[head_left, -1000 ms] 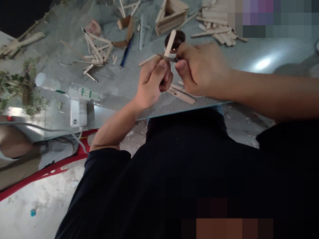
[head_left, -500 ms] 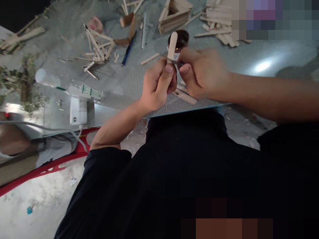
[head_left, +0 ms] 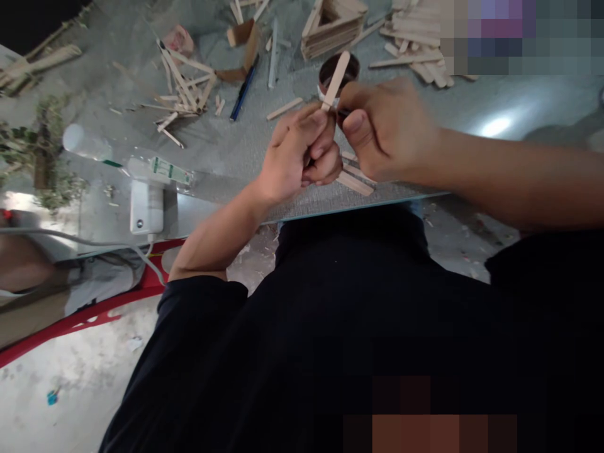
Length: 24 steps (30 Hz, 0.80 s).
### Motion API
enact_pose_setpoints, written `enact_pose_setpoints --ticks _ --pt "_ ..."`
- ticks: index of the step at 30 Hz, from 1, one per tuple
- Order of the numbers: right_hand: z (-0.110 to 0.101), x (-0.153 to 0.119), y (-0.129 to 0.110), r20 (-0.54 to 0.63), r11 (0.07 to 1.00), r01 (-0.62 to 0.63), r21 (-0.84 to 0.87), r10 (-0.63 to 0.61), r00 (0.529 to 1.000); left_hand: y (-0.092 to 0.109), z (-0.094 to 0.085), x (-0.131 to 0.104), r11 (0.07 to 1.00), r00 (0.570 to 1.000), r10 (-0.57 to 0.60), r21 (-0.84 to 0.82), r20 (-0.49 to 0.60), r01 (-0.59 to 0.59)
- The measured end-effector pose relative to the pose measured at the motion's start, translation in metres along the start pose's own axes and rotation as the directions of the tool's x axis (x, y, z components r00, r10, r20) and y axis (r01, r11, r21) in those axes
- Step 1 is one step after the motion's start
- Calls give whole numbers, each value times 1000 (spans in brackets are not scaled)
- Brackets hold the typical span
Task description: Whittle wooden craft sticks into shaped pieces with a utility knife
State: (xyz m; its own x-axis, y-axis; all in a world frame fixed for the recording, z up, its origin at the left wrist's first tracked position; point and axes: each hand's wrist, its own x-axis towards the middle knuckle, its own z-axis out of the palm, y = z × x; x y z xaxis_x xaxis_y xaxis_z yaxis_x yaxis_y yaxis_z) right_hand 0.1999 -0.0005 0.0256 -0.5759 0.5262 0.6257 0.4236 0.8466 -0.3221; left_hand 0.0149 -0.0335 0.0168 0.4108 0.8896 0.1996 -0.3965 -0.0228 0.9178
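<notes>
My left hand (head_left: 302, 148) is closed on a flat wooden stick (head_left: 337, 78), whose rounded end points up and away from me. Close on its right, my right hand (head_left: 387, 129) pinches a small dark, thin tool (head_left: 343, 112) near the stick's lower part; the fingers hide most of it. Behind the stick stands a round dark brown container (head_left: 352, 66). More flat sticks (head_left: 355, 183) lie under and beside my hands near the table's edge.
A stacked triangle of sticks (head_left: 330, 41) and a stick pile (head_left: 418, 44) are at the back. Leftward lie a blue pen (head_left: 244, 91), stick pieces (head_left: 189, 94), a plastic bottle (head_left: 160, 170) and a white power bank (head_left: 146, 207). A person's limb (head_left: 23, 264) shows far left.
The stick has tilted to the right and now shows its narrower side. My left hand's fingers have shifted their hold around it. My right hand stays close beside it.
</notes>
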Motion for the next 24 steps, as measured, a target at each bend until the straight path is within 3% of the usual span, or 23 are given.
enact_pose_setpoints --ticks 4,7,13,16,19,21,24 --pt "-1 1 1 21 999 -35 16 35 999 15 5 -5 982 991 -124 -136 49 129" --pt "-2 0 2 72 996 -87 25 85 994 17 7 -6 978 993 -113 -175 34 118" --pt "-7 0 -1 190 990 -135 -25 138 972 -1 1 2 974 997 -51 -219 50 61" --pt "-9 0 -2 210 990 -136 -42 142 967 -3 -2 4 975 994 -107 -197 11 107" --pt "-8 0 -2 197 993 -115 -38 120 973 2 -2 2 976 989 -131 -168 68 141" --pt "-8 0 -2 172 995 -102 -16 103 980 5 -1 0 985 993 -92 -138 77 102" --pt "-9 1 -2 160 995 -95 11 92 983 4 0 0 1000 1000 -14 -20 -14 14"
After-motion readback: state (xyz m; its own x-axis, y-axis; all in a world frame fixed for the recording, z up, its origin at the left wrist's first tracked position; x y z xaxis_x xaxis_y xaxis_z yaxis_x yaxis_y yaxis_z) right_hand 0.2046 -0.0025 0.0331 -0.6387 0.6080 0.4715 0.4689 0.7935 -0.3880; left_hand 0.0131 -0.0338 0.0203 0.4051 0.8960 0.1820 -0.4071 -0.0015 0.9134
